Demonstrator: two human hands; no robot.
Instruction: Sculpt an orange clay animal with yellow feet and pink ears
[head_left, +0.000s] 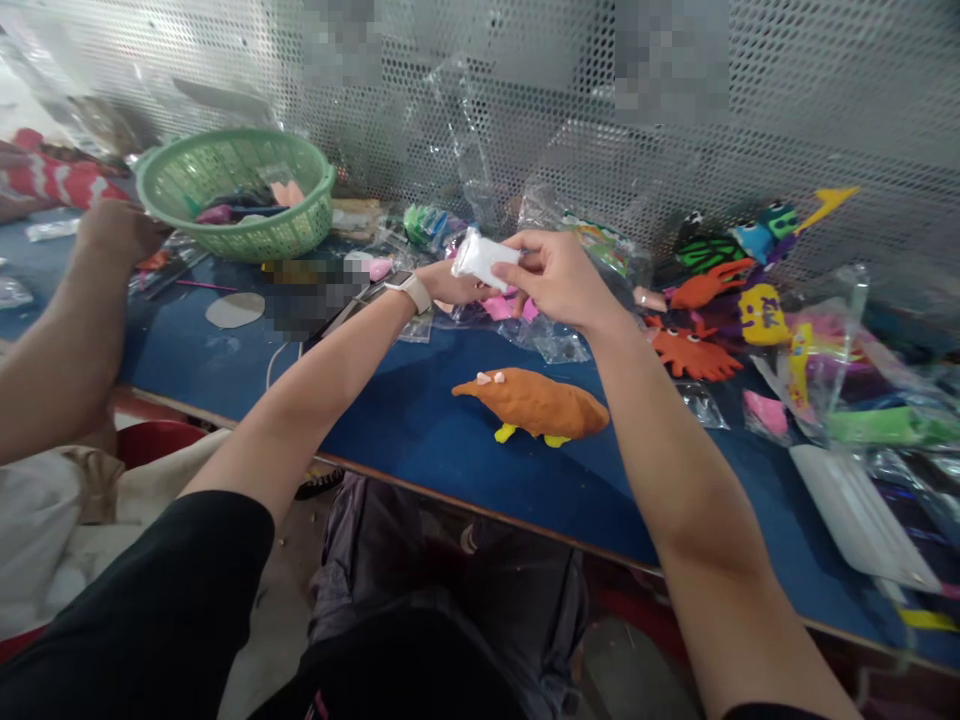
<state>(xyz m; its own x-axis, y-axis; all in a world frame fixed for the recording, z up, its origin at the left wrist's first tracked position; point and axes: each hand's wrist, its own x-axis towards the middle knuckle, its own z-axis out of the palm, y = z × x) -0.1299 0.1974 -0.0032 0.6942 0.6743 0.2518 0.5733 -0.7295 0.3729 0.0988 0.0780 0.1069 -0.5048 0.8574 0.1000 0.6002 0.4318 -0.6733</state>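
A small white packet in clear plastic (480, 256), probably modelling clay, is pinched between the thumb and fingers of my right hand (559, 272). Just behind and below that packet is my left hand (450, 284), with a watch on its wrist; its fingers are mostly hidden, so I cannot tell whether it grips anything. Bright pink pieces (501, 306) lie by the left fingertips among clear bags. Closer to me on the blue table stands an orange clay animal (536, 402) with a pointed snout, pale eye pieces and yellow feet.
A green basket (247, 235) holding packets stands at the back left, beside another person's arm (71, 310). Clay figures, including an orange crab-like one (694, 352) and a yellow block (763, 314), crowd the right. Behind the table (420, 420) rises a perforated metal panel (510, 120).
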